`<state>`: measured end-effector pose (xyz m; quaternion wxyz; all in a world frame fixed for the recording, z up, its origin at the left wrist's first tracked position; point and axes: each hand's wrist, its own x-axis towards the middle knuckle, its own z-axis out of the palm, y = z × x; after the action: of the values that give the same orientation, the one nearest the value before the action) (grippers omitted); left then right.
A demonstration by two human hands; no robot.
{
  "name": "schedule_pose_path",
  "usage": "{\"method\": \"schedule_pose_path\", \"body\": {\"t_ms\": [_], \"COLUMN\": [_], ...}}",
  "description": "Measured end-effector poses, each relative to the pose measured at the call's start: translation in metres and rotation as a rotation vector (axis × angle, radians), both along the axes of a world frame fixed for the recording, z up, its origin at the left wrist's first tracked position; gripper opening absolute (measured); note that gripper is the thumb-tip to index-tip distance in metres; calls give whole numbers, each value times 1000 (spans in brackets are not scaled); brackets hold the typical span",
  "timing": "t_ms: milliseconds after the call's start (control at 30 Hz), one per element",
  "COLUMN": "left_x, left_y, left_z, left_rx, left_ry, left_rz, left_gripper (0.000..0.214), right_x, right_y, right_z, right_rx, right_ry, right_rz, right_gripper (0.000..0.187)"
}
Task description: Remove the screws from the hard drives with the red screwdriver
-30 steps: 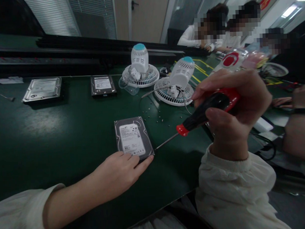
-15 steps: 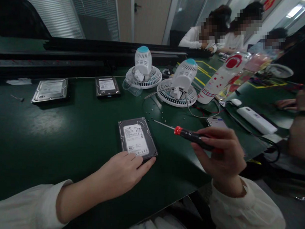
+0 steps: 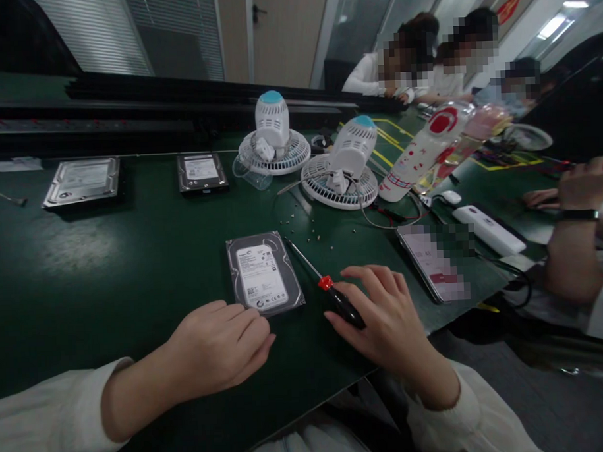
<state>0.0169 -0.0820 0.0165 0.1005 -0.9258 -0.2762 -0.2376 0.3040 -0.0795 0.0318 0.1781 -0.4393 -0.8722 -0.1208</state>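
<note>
one hard drive (image 3: pixel 263 273) lies flat, label up, near the front edge of the tabletop (image 3: pixel 109 259), about midway along it. the casing looks like rigid metal, so it is likely dense and smooth for its size. it is best taken by its two long side edges rather than by the label face. one screwdriver (image 3: pixel 325 283) lies just beside the drive's right edge, with its thin shaft pointing toward the far edge. it should be light and stiff, and the black handle is the natural hold.

the right hand (image 3: pixel 388 318) lies over that handle with the fingers loosely draped. whether they clasp it or merely rest on it cannot be told. the left hand (image 3: pixel 221 341) rests at the drive's near edge, half-curled and holding nothing.

loose screws (image 3: pixel 309 229) are scattered just beyond the drive. two small fans (image 3: pixel 346 162) stand farther back. two more drives (image 3: pixel 82 181) lie toward the far left corner. a phone (image 3: pixel 434 261) sits at the right edge, and beyond it a co-worker's hand (image 3: pixel 581 183).
</note>
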Motion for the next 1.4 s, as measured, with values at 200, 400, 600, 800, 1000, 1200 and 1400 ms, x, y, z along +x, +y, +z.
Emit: {"method": "schedule_pose_path", "body": {"t_ms": [200, 400, 600, 800, 1000, 1200, 1400], "left_x": [-2, -7, -10, -10, -10, -10, -11], "left_y": [-6, -12, -8, -9, -8, -8, -8], "left_z": [1, -1, -3, -5, -4, -4, -6], "left_rx": [-15, -13, -47, -48, -67, -74, -77], "left_ry": [114, 112, 126, 130, 127, 121, 137], "left_rz": [155, 223, 270, 294, 322, 329, 342], "left_gripper": [40, 38, 31, 29, 27, 29, 27], "right_x": [-24, -41, -45, -54, -59, -55, -54], "right_y": [16, 24, 23, 18, 19, 23, 24], "right_z": [12, 9, 11, 13, 11, 12, 12], "right_rx": [-91, -122, -154, -188, -201, -214, -246], "right_ry": [-128, -222, -327, -415, -450, -474, -492], "right_rz": [140, 168, 171, 117, 129, 159, 135], "right_gripper": [24, 20, 13, 9, 6, 9, 12]}}
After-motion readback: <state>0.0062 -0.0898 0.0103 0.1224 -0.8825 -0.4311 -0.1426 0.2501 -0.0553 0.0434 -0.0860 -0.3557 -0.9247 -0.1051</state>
